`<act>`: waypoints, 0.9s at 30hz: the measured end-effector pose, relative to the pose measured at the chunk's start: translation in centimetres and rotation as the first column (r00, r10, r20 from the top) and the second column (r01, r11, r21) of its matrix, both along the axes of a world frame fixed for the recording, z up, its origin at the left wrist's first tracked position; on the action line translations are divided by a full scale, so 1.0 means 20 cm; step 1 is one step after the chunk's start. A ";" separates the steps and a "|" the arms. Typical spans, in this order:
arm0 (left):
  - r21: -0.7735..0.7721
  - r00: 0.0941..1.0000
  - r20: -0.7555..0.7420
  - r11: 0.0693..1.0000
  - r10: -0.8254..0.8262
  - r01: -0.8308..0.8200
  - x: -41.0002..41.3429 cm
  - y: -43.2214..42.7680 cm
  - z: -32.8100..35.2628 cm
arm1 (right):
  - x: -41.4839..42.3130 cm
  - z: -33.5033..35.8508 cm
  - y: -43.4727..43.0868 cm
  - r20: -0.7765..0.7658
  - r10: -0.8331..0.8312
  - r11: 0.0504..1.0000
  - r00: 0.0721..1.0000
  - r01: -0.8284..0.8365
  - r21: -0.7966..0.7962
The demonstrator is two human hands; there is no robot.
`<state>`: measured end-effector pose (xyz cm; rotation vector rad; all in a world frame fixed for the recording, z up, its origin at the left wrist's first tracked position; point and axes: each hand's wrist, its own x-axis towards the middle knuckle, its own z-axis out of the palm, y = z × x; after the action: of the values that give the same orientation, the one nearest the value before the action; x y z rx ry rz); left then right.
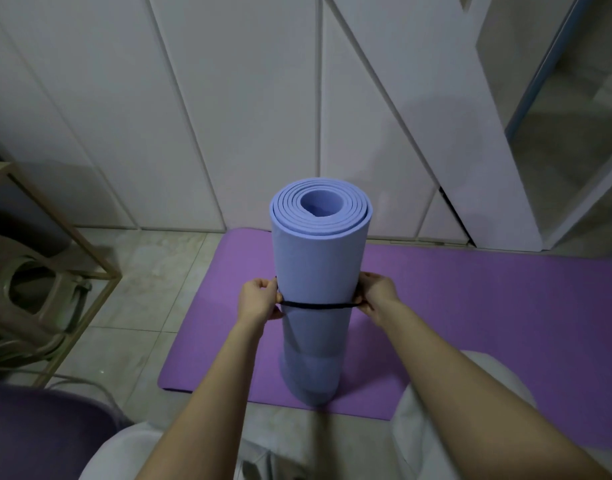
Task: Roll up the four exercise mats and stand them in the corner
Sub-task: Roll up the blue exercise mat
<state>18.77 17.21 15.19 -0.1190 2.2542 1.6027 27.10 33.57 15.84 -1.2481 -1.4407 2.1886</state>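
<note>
A rolled blue exercise mat [318, 265] stands upright in the middle of the view, its lower end on a flat purple mat [471, 306] spread over the floor. A black elastic band [316, 305] circles the roll about halfway down. My left hand [259, 299] pinches the band at the roll's left side. My right hand [375, 294] pinches it at the right side. Both forearms reach in from below.
White panelled cupboard doors [193, 116] close off the back. A gold metal frame rack [72, 258] with a grey item inside stands at the left. A dark purple cushion [38, 431] lies at the bottom left. Pale floor tiles [152, 271] show left of the purple mat.
</note>
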 end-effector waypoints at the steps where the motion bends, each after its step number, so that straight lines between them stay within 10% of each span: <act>1: -0.020 1.000 0.002 1.000 -0.006 0.006 0.01 -0.01 -0.03 | 0.00 -0.03 -0.01 0.016 -0.001 1.000 1.000 0.001 0.004; 27: -0.121 0.992 0.103 0.989 -0.074 0.087 -0.02 -0.01 -0.45 | -0.11 -0.42 0.03 0.299 0.044 0.971 0.953 -0.111 0.211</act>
<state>18.30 16.94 6.22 -0.1349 2.2533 1.3838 24.82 34.22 7.45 -1.5004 -1.8224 1.8761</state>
